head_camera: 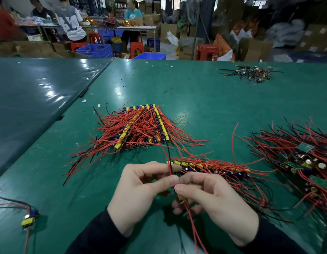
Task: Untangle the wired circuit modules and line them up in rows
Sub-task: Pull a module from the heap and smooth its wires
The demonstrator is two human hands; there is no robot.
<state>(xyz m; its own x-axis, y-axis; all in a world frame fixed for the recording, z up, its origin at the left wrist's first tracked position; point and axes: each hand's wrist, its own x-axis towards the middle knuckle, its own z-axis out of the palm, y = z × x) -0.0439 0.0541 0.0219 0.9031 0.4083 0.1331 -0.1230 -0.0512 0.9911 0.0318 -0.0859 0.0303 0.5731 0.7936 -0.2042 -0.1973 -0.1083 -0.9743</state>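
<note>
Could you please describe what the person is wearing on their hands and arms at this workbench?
Both hands, the left hand and the right hand, are bare, with no gloves, rings or watch visible. Each arm wears a long dark sleeve ending at the wrist.

At three o'clock the tangled pile of modules (305, 162) runs off the edge; the held module (182, 197) sits mostly hidden behind the right hand's fingers (195, 187).
</note>
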